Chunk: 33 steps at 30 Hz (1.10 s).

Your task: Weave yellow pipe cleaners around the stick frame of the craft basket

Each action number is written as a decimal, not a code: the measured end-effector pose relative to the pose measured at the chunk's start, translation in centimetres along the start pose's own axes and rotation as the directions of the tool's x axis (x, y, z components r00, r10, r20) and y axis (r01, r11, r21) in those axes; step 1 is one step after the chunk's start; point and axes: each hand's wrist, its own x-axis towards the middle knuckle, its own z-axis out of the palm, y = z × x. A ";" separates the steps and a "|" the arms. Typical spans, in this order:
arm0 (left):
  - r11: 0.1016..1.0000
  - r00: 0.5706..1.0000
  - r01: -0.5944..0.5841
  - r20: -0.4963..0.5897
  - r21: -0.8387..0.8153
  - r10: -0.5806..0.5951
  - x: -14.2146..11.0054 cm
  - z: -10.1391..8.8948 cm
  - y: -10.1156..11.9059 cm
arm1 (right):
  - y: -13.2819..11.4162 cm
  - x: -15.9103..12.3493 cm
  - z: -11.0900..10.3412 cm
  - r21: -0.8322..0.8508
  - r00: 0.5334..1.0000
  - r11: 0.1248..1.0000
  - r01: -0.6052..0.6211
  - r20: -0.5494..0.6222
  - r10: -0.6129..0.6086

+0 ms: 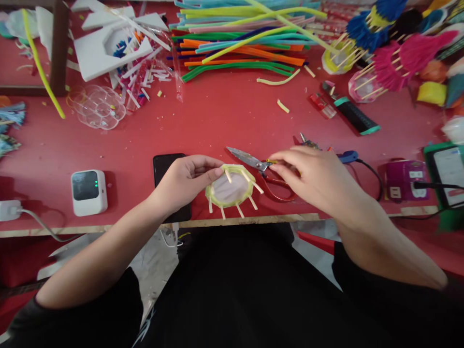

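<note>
Between thumb and fingers, my left hand (pixel 192 181) grips the edge of a small round base (pixel 232 188) with a pale yellow rim and a whitish middle. Several short wooden sticks poke out around its rim. To its right, the thumb and forefinger of my right hand (pixel 308 169) pinch a small yellow piece (pixel 271 161), too small to make out fully. Red-handled scissors (pixel 250 157) lie on the table just under and beside my right fingertips, blades pointing up and left. A black phone (pixel 183 212) is partly covered by my left hand.
Coloured pipe cleaners (pixel 239 46) are heaped at the back of the red table (pixel 224 116). Finished stick-and-fringe pieces (pixel 395 67) stand at the back right. A black-and-green tool (pixel 357 116), a clear compartment dish (pixel 101 108) and a white device (pixel 89 192) lie around.
</note>
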 end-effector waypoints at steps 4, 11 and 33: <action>1.000 1.000 -0.005 0.024 -0.031 0.006 -0.2 0.6 0.2 | -2.2 1.7 -0.1 0.502 0.994 0.860 -0.093 -0.008 0.112; 0.982 0.983 -0.177 -0.060 -0.068 0.173 -0.4 0.8 -0.3 | -2.8 3.2 1.7 0.815 0.985 0.553 -0.174 0.137 0.107; 0.974 0.983 -0.182 0.064 0.136 0.174 -0.6 -0.2 0.3 | -2.9 3.0 1.8 0.835 0.988 0.530 -0.152 0.118 0.098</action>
